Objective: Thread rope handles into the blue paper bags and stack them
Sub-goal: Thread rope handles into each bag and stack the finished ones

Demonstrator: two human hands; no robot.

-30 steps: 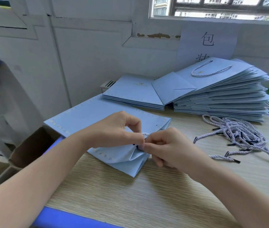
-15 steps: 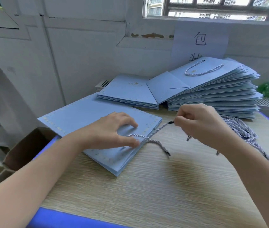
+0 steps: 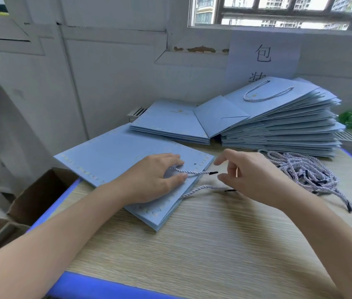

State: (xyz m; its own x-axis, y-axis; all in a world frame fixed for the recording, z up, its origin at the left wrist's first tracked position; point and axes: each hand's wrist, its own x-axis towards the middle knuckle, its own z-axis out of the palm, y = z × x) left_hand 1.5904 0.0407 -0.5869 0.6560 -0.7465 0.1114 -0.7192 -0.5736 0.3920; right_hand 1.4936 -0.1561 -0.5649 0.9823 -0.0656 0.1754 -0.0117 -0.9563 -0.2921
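Rope [image 3: 192, 172] under left hand [image 3: 153, 180] fingers [image 3: 176, 176], right hand [image 3: 250, 175] just beside its tip

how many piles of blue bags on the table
3: a low pile under the left hand, a low pile at the back, and a tall pile with handles back right.

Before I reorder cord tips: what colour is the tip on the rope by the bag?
Black tip, on white-and-lilac twisted rope; head view.
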